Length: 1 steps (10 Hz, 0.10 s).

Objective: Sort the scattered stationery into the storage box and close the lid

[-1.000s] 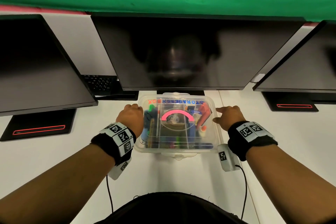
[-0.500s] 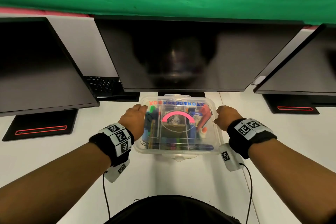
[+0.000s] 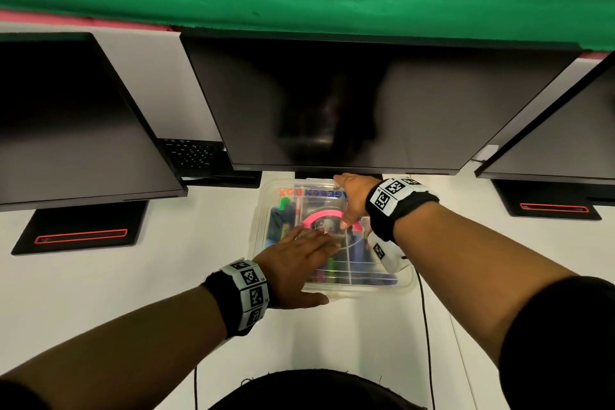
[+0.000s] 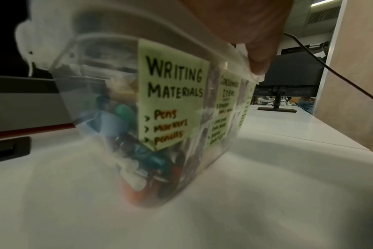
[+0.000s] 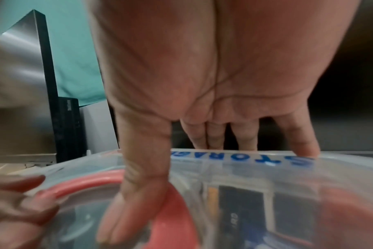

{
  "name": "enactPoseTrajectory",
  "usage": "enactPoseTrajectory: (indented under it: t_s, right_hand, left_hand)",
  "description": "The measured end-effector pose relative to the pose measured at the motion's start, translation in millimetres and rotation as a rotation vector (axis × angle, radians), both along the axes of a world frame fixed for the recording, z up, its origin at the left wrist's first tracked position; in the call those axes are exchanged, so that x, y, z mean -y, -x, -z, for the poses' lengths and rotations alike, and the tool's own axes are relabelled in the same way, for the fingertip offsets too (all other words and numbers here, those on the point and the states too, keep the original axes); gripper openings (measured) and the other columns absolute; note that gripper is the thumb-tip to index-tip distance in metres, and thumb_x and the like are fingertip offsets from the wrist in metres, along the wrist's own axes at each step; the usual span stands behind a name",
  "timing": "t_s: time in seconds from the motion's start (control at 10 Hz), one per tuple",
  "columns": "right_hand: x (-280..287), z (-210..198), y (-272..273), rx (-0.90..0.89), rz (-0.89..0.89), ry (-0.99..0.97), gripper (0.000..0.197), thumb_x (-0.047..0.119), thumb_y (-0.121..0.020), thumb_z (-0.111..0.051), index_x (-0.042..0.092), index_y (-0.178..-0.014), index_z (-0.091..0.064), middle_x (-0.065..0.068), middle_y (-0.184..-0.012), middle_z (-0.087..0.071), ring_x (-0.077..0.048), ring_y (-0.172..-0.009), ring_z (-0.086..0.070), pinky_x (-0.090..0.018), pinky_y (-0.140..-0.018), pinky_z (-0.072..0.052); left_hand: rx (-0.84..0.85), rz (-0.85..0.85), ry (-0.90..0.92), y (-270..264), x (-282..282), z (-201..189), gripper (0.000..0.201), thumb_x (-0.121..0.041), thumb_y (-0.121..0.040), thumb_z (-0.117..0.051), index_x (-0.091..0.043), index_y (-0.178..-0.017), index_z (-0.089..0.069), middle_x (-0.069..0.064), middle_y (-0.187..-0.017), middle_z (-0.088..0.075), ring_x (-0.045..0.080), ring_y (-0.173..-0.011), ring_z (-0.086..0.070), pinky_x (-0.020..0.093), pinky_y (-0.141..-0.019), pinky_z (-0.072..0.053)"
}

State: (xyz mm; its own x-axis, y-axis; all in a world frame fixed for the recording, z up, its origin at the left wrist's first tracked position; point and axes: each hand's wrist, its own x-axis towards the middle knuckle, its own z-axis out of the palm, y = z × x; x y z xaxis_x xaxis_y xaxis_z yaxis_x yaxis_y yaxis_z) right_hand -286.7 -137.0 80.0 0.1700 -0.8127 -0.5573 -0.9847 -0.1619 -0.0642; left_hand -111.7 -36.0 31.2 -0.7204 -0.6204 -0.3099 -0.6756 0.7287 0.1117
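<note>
Clear plastic storage box [image 3: 263,210], lid [image 3: 376,271] on, packed with stationery.

A white desk [image 3: 100,293] carries the clear storage box [image 3: 263,220], three monitor bases and a keyboard [image 3: 193,153].

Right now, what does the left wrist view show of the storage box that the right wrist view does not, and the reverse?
Only the left wrist view shows the side wall of the clear plastic storage box, with a green handwritten label reading "Writing Materials: pens, markers, pencils", and pens behind the wall.

Only the right wrist view shows the clear lid from above: blue lettering, the pink arched handle, and the right hand spread flat on it.

Both show the lid seated on the box, with a hand on it.
</note>
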Motion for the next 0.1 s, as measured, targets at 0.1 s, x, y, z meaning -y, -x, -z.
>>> enactPoseTrajectory:
  t_s: [0.1]
  right_hand:
    - [5.9, 2.7, -4.1, 0.008, 0.031, 0.009, 0.111, 0.025, -0.057, -0.089, 0.01, -0.146, -0.024, -0.006, -0.149, -0.035, -0.023, -0.136, -0.038, -0.032, -0.112, -0.033]
  left_hand:
    - [0.008, 0.002, -0.013, 2.5, -2.1, -4.1, 0.087, -0.064, -0.086, -0.039, -0.023, -0.15, 0.004, 0.0, -0.16, 0.0, 0.018, -0.148, 0.005, 0.038, -0.117, 0.012]
